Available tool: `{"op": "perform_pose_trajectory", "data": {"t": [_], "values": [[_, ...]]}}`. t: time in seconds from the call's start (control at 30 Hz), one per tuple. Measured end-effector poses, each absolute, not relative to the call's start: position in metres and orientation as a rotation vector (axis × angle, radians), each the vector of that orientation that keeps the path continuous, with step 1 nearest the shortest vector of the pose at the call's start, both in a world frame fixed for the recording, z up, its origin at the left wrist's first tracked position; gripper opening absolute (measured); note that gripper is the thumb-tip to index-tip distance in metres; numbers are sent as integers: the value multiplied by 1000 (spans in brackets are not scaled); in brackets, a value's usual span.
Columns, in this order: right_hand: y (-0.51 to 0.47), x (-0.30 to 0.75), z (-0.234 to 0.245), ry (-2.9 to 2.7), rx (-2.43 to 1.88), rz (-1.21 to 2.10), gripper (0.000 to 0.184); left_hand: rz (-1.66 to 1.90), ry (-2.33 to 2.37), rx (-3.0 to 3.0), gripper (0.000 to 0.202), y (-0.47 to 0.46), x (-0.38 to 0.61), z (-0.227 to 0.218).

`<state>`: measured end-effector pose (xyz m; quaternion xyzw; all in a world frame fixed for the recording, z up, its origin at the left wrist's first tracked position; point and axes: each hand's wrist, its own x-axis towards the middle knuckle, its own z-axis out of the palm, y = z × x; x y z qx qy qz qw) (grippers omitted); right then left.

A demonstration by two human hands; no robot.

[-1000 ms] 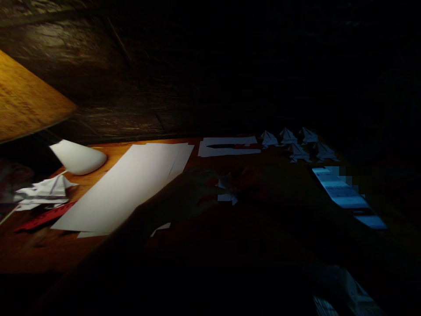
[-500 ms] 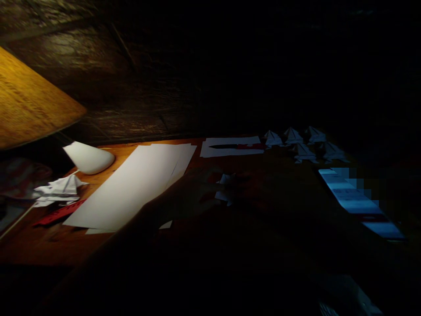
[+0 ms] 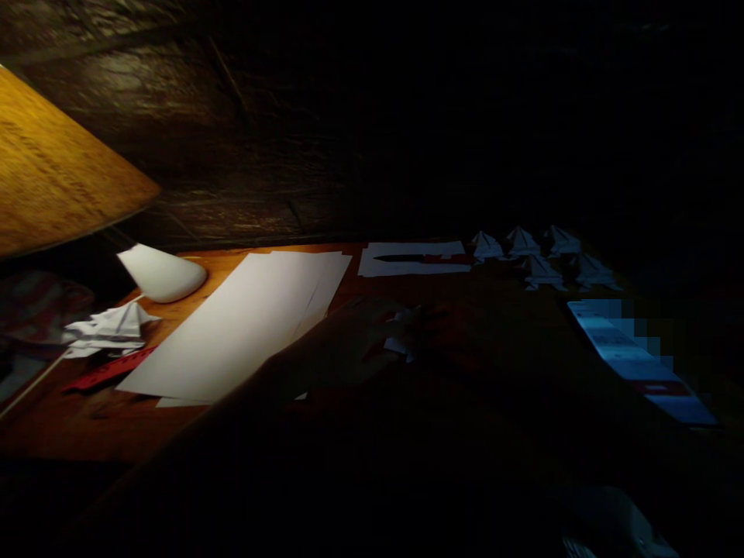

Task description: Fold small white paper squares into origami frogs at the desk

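Note:
The scene is very dark. My left hand reaches in from the lower left and pinches a small folded white paper piece at the middle of the wooden table. My right hand is a dim shape just right of that piece, with its fingers at the paper too; how far they close is lost in shadow. A stack of plain white sheets lies just left of my left hand.
Several finished folded paper figures sit in a group at the back right. A white sheet with scissors lies behind. A lit phone screen is at right. At left: lampshade, white lamp base, crumpled paper, red strip.
The view has drifted slightly, shifting everything a little to the right. Both hands stay on the small folded piece, which shows less white than before.

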<state>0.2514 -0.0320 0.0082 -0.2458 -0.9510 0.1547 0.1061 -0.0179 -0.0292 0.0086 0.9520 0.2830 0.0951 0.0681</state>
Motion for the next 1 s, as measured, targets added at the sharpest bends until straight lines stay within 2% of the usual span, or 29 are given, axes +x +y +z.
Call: {"op": "perform_pose_trajectory", "data": {"t": [0.13, 0.23, 0.4, 0.63, 1.0], "values": [[-31, 251, 8, -2791, -718, 490, 37, 272, 767, 2845, 40, -31, -14, 7], [-30, 250, 10, -2776, -730, 506, 28, 279, 724, 2815, 42, -32, -12, 6], [-34, 248, 20, -2737, -759, 566, 38, 244, 727, 2831, 31, -33, -12, 8], [-43, 253, 31, -2706, -940, 475, 30, 196, 725, 2864, 25, -30, -14, 9], [-35, 262, 20, -2756, -1063, 477, 26, 246, 577, 2884, 32, -30, -12, 9]]}}
